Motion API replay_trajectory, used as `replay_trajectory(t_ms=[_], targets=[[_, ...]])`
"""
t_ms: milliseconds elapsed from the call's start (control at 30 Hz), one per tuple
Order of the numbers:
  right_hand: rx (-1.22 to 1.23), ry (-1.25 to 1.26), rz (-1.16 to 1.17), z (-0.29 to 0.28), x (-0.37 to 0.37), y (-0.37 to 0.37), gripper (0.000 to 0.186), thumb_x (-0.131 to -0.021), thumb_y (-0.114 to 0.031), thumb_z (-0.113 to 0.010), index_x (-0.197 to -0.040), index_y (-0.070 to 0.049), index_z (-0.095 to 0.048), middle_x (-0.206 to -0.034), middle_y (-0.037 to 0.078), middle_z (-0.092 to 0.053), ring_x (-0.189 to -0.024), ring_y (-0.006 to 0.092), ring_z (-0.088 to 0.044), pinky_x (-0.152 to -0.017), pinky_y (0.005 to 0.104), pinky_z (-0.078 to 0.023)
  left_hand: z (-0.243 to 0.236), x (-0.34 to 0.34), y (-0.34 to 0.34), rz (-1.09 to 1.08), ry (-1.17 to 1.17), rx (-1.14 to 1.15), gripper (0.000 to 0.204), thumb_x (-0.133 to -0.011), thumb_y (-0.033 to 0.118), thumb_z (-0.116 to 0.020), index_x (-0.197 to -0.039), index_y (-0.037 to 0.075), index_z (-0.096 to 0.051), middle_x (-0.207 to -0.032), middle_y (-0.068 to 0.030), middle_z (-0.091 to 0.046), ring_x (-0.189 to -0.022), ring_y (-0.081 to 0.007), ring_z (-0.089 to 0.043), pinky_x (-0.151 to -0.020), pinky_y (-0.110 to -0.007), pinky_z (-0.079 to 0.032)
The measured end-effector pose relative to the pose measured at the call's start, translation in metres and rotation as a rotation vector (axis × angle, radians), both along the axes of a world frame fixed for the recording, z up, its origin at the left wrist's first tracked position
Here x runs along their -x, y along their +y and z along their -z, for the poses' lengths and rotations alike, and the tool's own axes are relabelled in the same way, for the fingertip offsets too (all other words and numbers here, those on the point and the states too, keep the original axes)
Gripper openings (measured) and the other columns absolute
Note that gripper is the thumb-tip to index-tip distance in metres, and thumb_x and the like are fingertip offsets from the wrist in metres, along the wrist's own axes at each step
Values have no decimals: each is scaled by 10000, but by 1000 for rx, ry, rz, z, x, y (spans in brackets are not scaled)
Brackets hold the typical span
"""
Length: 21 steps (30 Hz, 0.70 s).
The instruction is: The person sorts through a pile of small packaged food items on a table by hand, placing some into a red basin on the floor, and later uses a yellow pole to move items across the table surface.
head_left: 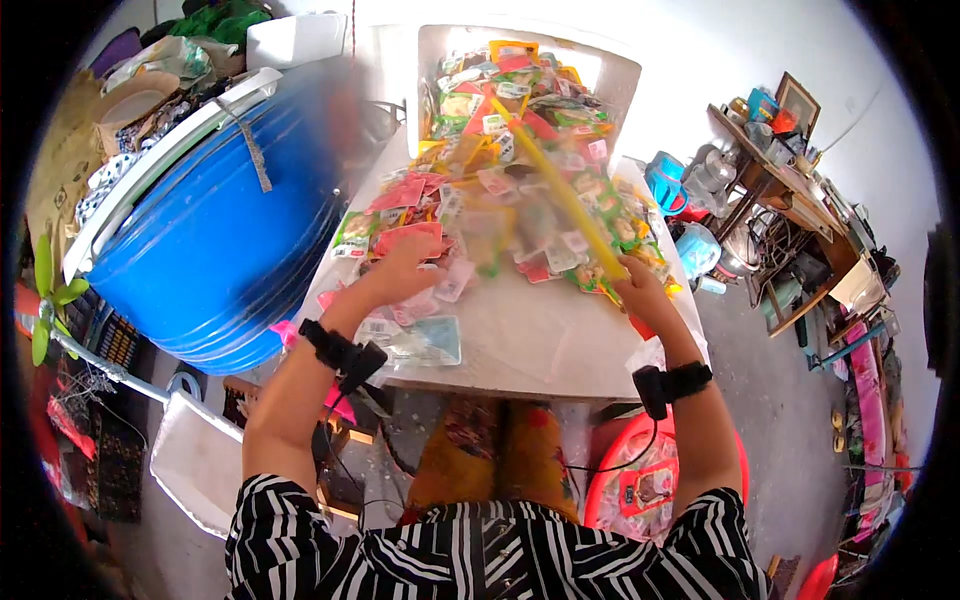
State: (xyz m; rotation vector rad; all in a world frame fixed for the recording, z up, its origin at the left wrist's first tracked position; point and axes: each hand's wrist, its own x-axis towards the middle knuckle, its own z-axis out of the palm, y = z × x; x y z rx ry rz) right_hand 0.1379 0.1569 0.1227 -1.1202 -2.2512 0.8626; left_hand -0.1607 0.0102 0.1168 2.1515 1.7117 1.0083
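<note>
My right hand (645,295), at the table's right side, is closed around the lower end of a long yellow stick (565,195). The stick slants away to the far left, across a heap of small plastic packets (480,105). My left hand (405,270) lies over packets at the left, fingers stretched out and apart. A red packet (408,238) is just beyond those fingers, and a clear bluish packet (430,340) sits nearer the front edge. Several packets in the middle, by the stick, are smeared by motion. Both wrists wear black straps with small boxes.
The pale table (520,350) carries the heap, which rises against a white panel (625,85) at the back. A large blue barrel (220,230) stands close on the left. Below the right front corner is a red basin (610,490). A cluttered wooden shelf (790,200) is at the right.
</note>
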Motion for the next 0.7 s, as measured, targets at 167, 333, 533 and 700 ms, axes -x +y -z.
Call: replay_trajectory(t_ms=[167,333,533,700], targets=[[198,19,117,0,-34,-27,408,-674,-126,-466,-1052,-47,-331,-595,57,-458,-438,112,-441,-402,226,-369,8,-34,-35,106,-27,-20,369,-644,204,-494,-962,35,-418,-995,-135,-386,-948,-257,-339,-822,-329,-243],[249,49,159,30,-68,-52,402,-681,-110,-452,-1053,-32,-323,-571,42,-437,-437,103,-434,-398,225,-363,48,-73,-67,132,-31,-1,362,-667,236,-494,-953,26,-422,-1034,-170,-357,-1002,-296,-292,-852,-344,-213],[286,257,160,66,-91,-74,387,-697,-118,-438,-1055,-26,-321,-575,26,-423,-458,86,-421,-413,206,-359,91,-124,-97,293,-249,103,313,-679,178,-490,-942,18,-428,-1061,-149,-349,-1022,-280,-283,-850,-345,-218],[165,241,161,42,-44,-71,373,-698,-122,-445,-1042,-24,-339,-591,20,-424,-472,84,-419,-420,196,-356,137,-142,-117,222,-284,173,302,-670,199,-481,-897,3,-446,-979,-166,-405,-967,-296,-334,-823,-349,-256]])
